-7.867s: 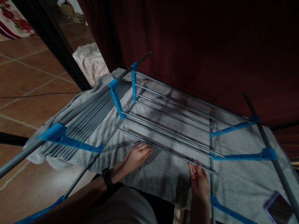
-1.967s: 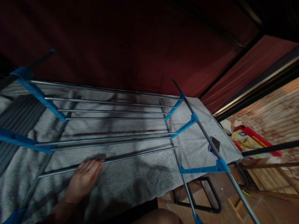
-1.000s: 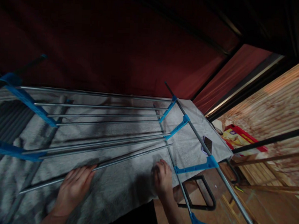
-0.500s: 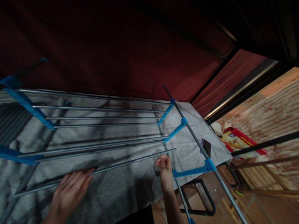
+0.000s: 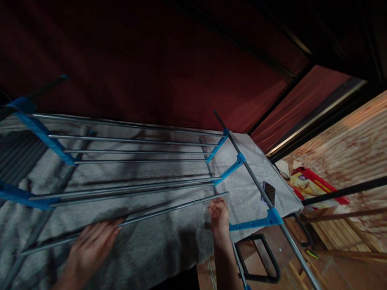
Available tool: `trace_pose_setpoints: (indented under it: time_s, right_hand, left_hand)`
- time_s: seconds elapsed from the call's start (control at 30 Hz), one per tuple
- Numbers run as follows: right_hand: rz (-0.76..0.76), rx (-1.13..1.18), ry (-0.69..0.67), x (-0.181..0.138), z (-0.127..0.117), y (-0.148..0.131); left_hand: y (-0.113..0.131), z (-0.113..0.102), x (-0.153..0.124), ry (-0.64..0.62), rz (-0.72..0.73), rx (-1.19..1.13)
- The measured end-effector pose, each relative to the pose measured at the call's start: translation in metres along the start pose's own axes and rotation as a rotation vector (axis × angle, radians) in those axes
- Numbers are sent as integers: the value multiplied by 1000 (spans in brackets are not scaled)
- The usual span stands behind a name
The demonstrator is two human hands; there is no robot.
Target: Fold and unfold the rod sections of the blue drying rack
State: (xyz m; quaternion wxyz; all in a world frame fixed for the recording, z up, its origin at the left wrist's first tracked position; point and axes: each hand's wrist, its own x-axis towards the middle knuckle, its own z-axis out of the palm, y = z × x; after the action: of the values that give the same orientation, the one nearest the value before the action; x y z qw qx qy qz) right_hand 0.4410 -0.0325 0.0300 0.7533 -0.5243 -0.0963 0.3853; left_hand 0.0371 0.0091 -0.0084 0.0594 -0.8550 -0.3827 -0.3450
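Observation:
A loose metal tube slants across the grey cloth at the near side of a shelf rack frame. My left hand is wrapped over its left half, fingers closed around it. Close to the tube's right end is my right hand, its fingers curled together and touching the tube from below; their grip is partly hidden. Beyond the hands, several tubes join blue plastic brackets on the left to blue brackets on the right. A long side pole runs through the right brackets.
Several grey tubes lie side by side at the left. A phone rests on the grey cloth at the right. Past the cloth's edge are a black metal frame, a red and yellow box and wooden slats.
The right hand has shifted slightly right along the tube and sits nearer its end. The left hand keeps its hold. The whole view has drifted a little.

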Motion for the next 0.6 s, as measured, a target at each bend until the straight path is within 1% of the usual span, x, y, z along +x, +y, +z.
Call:
trace_pose_setpoints:
  time_s: [0.07, 0.13, 0.23, 0.47, 0.6]
  right_hand:
    - [7, 36, -23, 0, 0, -4]
    - [47, 75, -44, 3, 0, -8]
    - [106, 96, -34, 9, 0, -12]
    - [84, 143, -8, 18, 3, -8]
    - [71, 151, -25, 20, 10, -10]
  left_hand:
    - [1, 3, -3, 6, 6, 2]
    - [1, 6, -5, 5, 4, -18]
    - [2, 8, -3, 24, 4, -29]
    - [8, -4, 18, 27, 28, 23]
    - [6, -9, 23, 31, 51, 29]
